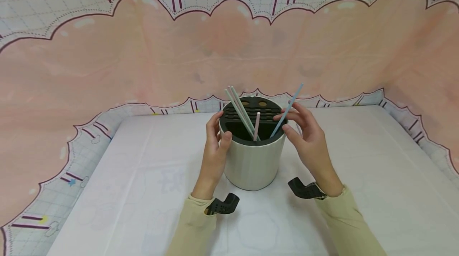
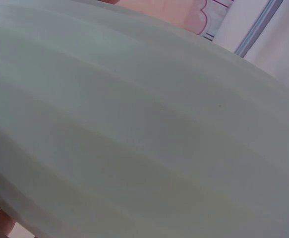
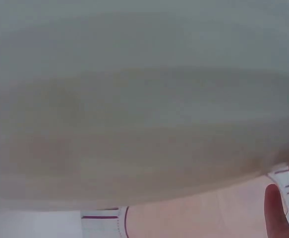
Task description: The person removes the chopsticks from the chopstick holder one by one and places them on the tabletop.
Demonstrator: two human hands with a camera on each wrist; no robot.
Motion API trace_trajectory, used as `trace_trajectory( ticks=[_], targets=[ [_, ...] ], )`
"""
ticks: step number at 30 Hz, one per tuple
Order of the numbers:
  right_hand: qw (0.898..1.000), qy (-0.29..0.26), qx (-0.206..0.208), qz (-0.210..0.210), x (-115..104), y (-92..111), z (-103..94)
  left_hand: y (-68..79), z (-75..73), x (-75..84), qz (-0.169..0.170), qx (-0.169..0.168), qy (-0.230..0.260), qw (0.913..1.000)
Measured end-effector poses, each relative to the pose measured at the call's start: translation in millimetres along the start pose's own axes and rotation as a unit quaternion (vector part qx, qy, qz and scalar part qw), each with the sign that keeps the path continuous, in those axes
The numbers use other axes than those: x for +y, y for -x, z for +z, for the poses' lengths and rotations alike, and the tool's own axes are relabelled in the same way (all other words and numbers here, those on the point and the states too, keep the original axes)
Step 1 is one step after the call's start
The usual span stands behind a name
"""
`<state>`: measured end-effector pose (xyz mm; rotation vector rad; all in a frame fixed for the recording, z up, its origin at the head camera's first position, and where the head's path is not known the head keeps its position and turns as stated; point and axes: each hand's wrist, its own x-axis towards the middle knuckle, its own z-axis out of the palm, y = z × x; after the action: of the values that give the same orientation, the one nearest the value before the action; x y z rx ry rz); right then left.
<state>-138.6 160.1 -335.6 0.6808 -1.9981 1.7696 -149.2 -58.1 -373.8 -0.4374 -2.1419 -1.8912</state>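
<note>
A pale, ribbed round holder (image 1: 253,164) with a black slotted top (image 1: 251,109) stands upright on the white surface. Its front opening contains pale green sticks (image 1: 239,108) leaning left, one short pink stick (image 1: 257,124) and a blue stick (image 1: 291,102) leaning right. My left hand (image 1: 215,150) holds the holder's left side, thumb near the front rim. At the right rim is my right hand (image 1: 309,140), thumb and fingers apart around the blue stick's lower part; firm contact is unclear. The holder's wall (image 2: 144,119) fills most of both wrist views.
A white cloth-covered surface (image 1: 143,192) spreads around the holder. Behind it and along the sides rises a peach and white patterned cloth (image 1: 193,56). A black wrist camera (image 1: 224,204) sits on the left wrist, another camera (image 1: 305,189) on the right.
</note>
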Motion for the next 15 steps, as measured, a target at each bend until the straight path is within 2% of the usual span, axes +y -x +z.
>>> trace_trajectory(
  ticks=[7,15],
  targets=[
    [0.995,0.09,-0.028,-0.032,4.4,1.8,5.1,-1.3,0.4,1.0,0.0,0.001,0.002,1.0],
    [0.977,0.182,-0.08,-0.071,1.9,0.1,0.8,-2.2,0.6,0.7,-0.008,0.002,0.004,1.0]
  ],
)
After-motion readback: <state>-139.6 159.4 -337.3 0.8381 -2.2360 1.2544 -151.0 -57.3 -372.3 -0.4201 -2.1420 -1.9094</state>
